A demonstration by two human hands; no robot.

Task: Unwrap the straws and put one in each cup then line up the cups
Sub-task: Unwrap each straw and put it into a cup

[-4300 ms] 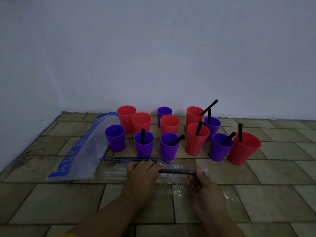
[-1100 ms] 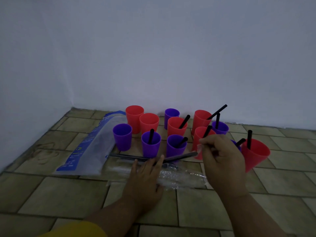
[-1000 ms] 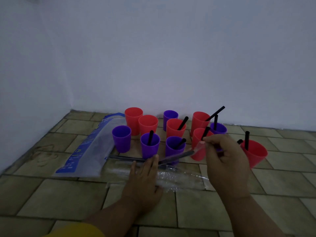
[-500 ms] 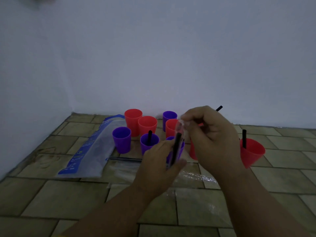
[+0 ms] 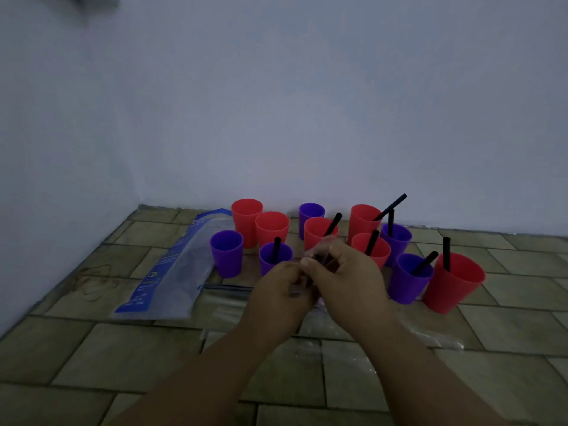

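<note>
**Item:** one black straw (image 5: 319, 259), partly inside a clear wrapper (image 5: 322, 245).

**Location:** lifted off the floor (image 5: 507, 339), roughly upright between both hands, in front of the cluster of red and purple cups (image 5: 272, 229).

**Handling, as I judge it:** very light and thin. It looks stiff enough to push through the film but easy to kink. The wrapper is soft and slick and likely to slip. I would take hold near one end, pinch the film apart from the straw, and pull along its length.

**Left hand** (image 5: 281, 292): fingers curled, holding the lower part of the wrapped straw. The forearm reaches in from bottom centre.

**Right hand** (image 5: 347, 279): thumb and fingers pinching the wrapper at the upper end, where the film sticks up. The back of the hand faces the camera, and the two hands touch.

**Also noted:** a second wrapped straw (image 5: 227, 287) lies on the floor beside a blue-and-clear bag (image 5: 172, 272). I count four cups showing no straw.
</note>
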